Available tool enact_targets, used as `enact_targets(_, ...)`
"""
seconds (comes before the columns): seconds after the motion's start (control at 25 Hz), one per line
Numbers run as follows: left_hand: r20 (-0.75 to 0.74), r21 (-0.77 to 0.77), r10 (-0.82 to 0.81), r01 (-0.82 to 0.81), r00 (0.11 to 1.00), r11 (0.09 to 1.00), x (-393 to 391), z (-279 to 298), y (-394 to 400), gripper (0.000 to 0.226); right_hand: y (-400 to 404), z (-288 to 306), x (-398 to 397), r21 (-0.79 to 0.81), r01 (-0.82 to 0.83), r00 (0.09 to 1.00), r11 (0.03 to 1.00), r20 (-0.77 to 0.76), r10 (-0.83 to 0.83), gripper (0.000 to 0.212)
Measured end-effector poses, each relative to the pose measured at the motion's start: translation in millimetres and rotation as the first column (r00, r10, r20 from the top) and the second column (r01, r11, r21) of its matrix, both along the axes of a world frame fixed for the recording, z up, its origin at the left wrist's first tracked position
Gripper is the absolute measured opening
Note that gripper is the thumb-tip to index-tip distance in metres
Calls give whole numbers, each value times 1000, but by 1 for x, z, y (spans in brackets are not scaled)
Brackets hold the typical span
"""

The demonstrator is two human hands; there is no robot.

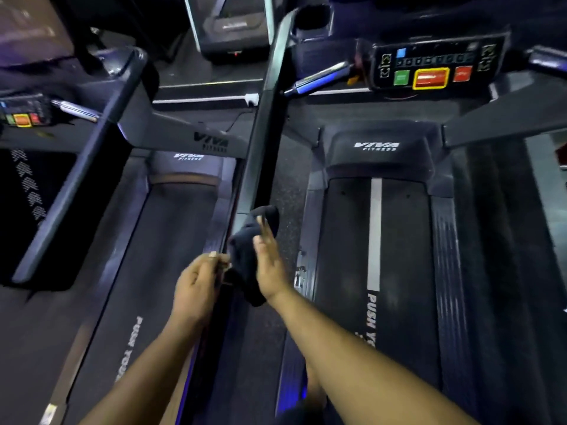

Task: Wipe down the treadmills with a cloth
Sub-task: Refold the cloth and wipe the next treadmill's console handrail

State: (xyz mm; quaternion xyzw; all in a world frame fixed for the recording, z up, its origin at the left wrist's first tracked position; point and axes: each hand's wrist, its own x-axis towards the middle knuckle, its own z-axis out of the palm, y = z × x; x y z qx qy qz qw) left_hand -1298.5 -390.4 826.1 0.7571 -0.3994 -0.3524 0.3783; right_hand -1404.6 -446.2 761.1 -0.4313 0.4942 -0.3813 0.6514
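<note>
A dark cloth (250,256) is draped over the near end of the long grey handrail (262,133) that runs between two Viva Fitness treadmills. My right hand (270,265) lies on the cloth's right side with its fingers straight, pressing it against the rail. My left hand (196,283) is curled at the cloth's left edge, thumb on top, and pinches it at the rail's end. The right treadmill (377,240) shows its belt and motor cover. The left treadmill (171,240) lies beside it.
The right treadmill's console (429,69) with green, yellow and red buttons sits ahead at the upper right. A second console (23,113) is at the far left. A speckled floor strip (288,204) separates the two decks. Another machine (233,26) stands beyond.
</note>
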Motion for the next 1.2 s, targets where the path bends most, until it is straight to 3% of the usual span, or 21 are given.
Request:
enact_targets(0.08,57,-33,134,-132,989,991,15,-12,-12,29,-7,-16,33,-147,-113,969,983,-236,76,84)
enact_targets(0.16,96,-12,153,-153,984,988,24,-29,-28,22,-30,-30,46,-188,-78,951,979,-310,16,87)
enact_targets(0.24,129,-9,109,-109,986,994,28,-42,-45,32,-70,-39,48,-244,2,966,970,-251,-65,87)
enact_targets(0.36,107,-3,67,-67,992,998,20,-55,-67,49,-106,-55,47,-191,91,976,977,-177,-125,82)
enact_targets(0.56,0,-41,105,-105,994,994,16,-60,-82,58,6,-67,51,-228,102,988,968,-87,-124,68)
enact_targets(0.76,45,-7,58,-58,997,998,13,-63,-88,59,-123,-58,51,-7,153,984,988,-87,-153,70)
enact_targets(0.88,3,-34,36,-36,999,999,6,-63,-96,59,-113,-56,47,-152,103,982,983,-141,-125,71)
enact_targets(1.0,15,-32,50,-49,999,998,11,-63,-118,61,-73,-63,41,-325,23,996,945,-75,-51,71)
enact_targets(1.08,46,-37,22,-20,999,999,15,-64,-136,60,-125,-64,42,-298,27,994,954,-93,-58,73)
enact_targets(1.2,112,8,-82,81,990,997,12,-69,-161,61,-235,-51,39,-289,-33,965,957,-259,-44,74)
